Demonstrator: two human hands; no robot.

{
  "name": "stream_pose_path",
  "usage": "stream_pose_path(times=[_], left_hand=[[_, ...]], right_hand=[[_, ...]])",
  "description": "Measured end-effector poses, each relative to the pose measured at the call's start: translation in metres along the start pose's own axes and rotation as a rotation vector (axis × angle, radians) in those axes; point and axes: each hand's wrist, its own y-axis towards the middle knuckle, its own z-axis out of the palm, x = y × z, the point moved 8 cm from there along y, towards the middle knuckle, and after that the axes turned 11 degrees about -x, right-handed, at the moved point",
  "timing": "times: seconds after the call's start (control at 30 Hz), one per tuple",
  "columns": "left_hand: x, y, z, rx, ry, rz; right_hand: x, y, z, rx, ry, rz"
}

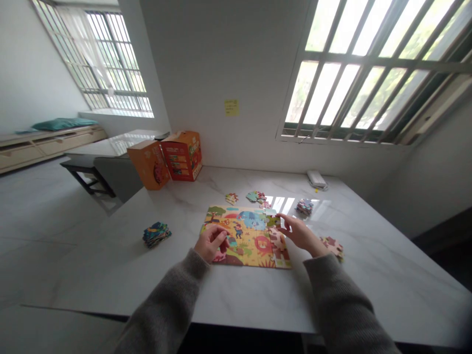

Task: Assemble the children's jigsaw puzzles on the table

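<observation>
A colourful jigsaw puzzle (pixel 245 238) with animals, mostly fitted together, lies flat on the white marbled table (pixel 177 285). My left hand (pixel 213 242) rests over its left side, fingers curled in with the thumb against them; whatever they might hold is hidden. At the upper right corner, my right hand (pixel 300 235) has its index finger and thumb at the edge of a green puzzle piece (pixel 273 221). Beyond the top edge lie loose pieces (pixel 256 196) and a smaller group of pieces (pixel 231 197). More pink pieces (pixel 333 247) lie beside my right wrist.
A stack of dark blue pieces (pixel 157 234) stands on the left, and another stack (pixel 304 207) at the back right. Two orange boxes, one plain-sided (pixel 149 164) and one red-fronted (pixel 183 156), stand at the back left. A white device with a cable (pixel 316 180) lies near the wall.
</observation>
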Motion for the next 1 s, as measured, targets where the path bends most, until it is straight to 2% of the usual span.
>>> stream_pose_path(times=[0.13, 0.27, 0.47, 0.6, 0.7, 0.8, 0.9, 0.97, 1.0], left_hand=[[-0.001, -0.001, 0.000, -0.008, 0.006, 0.004], [0.000, -0.001, 0.002, 0.013, 0.015, 0.000], [0.008, -0.009, 0.025, 0.236, 0.030, -0.097], [-0.003, -0.013, 0.048, 0.346, 0.134, -0.084], [-0.024, -0.007, 0.075, 0.468, 0.357, 0.075], [-0.039, 0.014, 0.105, 0.511, 0.606, 0.312], [-0.031, 0.048, 0.133, 0.493, 0.802, 0.463], [-0.016, 0.069, 0.150, 0.493, 0.941, 0.573], [-0.007, 0.075, 0.160, 0.532, 0.999, 0.638]], right_hand=[[-0.003, 0.002, 0.004, 0.022, -0.006, 0.028], [-0.019, 0.007, 0.009, 0.035, -0.009, 0.076], [-0.037, 0.009, 0.021, 0.146, -0.062, 0.110], [-0.041, 0.010, 0.024, 0.208, -0.090, 0.104], [-0.041, 0.009, 0.023, 0.219, -0.070, 0.101], [-0.040, 0.006, 0.022, 0.179, -0.015, 0.101], [-0.035, 0.003, 0.014, 0.031, 0.016, 0.043], [-0.026, 0.001, 0.010, -0.059, 0.021, -0.034], [-0.022, -0.001, 0.010, -0.080, 0.016, -0.071]])
